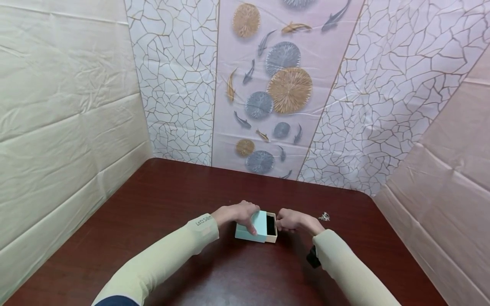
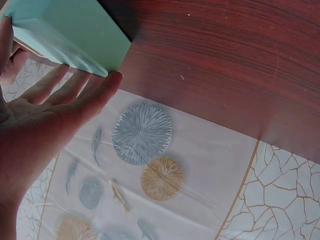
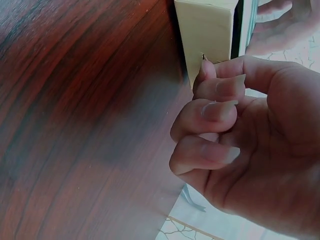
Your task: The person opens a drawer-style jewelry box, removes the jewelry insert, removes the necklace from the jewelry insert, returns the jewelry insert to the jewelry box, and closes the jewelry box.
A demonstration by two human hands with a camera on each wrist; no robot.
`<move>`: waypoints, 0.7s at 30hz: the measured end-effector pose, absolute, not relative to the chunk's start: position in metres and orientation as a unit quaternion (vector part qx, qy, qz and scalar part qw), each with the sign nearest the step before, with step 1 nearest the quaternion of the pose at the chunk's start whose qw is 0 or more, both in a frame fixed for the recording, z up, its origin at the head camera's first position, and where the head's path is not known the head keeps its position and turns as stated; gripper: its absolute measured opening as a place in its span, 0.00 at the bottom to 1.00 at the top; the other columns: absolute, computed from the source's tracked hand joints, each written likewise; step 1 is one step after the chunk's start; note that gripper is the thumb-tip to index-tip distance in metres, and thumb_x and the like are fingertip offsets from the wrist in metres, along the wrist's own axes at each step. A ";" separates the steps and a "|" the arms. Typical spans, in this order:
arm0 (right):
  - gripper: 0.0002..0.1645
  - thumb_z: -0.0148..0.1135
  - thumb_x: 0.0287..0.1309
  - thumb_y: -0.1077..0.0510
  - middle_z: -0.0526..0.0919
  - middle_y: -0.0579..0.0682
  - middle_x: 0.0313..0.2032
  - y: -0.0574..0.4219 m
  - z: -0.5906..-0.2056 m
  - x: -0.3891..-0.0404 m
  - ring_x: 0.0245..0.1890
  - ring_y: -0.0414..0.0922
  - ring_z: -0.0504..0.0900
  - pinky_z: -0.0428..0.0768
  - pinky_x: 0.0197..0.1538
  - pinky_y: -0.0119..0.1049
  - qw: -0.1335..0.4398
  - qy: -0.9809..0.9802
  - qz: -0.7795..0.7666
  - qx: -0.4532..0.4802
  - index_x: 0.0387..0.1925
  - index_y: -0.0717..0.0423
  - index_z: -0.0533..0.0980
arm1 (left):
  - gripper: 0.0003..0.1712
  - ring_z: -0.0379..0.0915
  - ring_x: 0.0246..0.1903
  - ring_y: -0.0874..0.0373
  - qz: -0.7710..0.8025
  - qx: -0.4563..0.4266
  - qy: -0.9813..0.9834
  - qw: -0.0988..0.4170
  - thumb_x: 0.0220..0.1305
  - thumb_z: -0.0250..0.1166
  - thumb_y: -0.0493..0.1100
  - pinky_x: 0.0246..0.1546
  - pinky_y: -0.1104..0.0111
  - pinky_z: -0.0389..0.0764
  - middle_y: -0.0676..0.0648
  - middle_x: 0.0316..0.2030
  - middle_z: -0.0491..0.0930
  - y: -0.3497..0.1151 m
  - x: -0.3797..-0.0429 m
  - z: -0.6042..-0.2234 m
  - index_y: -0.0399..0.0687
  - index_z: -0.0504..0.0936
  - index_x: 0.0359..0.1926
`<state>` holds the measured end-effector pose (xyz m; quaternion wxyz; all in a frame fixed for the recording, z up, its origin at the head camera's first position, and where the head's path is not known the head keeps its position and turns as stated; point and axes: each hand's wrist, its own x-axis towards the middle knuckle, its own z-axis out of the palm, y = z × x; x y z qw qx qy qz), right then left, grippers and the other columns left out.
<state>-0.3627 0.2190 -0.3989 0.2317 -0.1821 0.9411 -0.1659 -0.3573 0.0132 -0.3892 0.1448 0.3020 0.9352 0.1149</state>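
Observation:
A small mint-green box sleeve (image 1: 249,233) lies on the table, its cream drawer (image 1: 271,239) slid partway out of the right end. Black lining (image 1: 271,225) shows inside the drawer. My left hand (image 1: 242,211) spans the sleeve, thumb on top near its open end and fingers along the far side; in the left wrist view the fingertips press on the green wall (image 2: 85,37). At the drawer's cream front (image 3: 207,30), my right hand (image 1: 294,220) pinches a small pull between thumb and index finger. The other right fingers are curled in, and the pull is mostly hidden.
To the right of the box, a small heap of shiny silvery pieces (image 1: 324,216) lies on the dark red-brown wooden table (image 1: 176,187). Patterned cloth (image 1: 264,140) hangs behind the table's far edge, with pale cloth walls (image 1: 69,127) at both sides.

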 end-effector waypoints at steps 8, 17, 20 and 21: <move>0.20 0.48 0.67 0.62 0.64 0.44 0.10 0.211 -0.399 -0.363 0.11 0.40 0.62 0.63 0.17 0.30 0.236 0.939 -0.177 -0.179 0.20 0.64 0.76 | 0.41 0.70 0.50 0.55 0.112 0.309 0.933 0.148 0.51 0.75 0.54 0.49 0.66 0.71 0.47 0.52 0.77 0.012 -0.357 -0.389 0.46 0.70 0.63; 0.19 0.48 0.64 0.63 0.64 0.44 0.10 0.204 -0.401 -0.363 0.10 0.39 0.62 0.62 0.17 0.30 0.231 0.940 -0.182 -0.172 0.18 0.63 0.74 | 0.40 0.69 0.48 0.57 0.105 0.302 0.936 0.148 0.51 0.74 0.55 0.48 0.66 0.71 0.47 0.52 0.77 0.013 -0.356 -0.387 0.46 0.71 0.62; 0.18 0.48 0.63 0.64 0.64 0.44 0.10 0.202 -0.403 -0.364 0.10 0.39 0.61 0.61 0.16 0.30 0.231 0.939 -0.192 -0.168 0.18 0.63 0.74 | 0.40 0.69 0.50 0.56 0.106 0.300 0.936 0.150 0.52 0.74 0.55 0.50 0.66 0.71 0.47 0.53 0.76 0.013 -0.356 -0.387 0.47 0.71 0.62; 0.18 0.48 0.63 0.64 0.64 0.44 0.10 0.202 -0.403 -0.364 0.10 0.39 0.61 0.61 0.16 0.30 0.231 0.939 -0.194 -0.165 0.18 0.63 0.74 | 0.39 0.69 0.50 0.56 0.106 0.299 0.936 0.151 0.52 0.74 0.55 0.50 0.66 0.71 0.47 0.53 0.76 0.013 -0.356 -0.387 0.47 0.71 0.62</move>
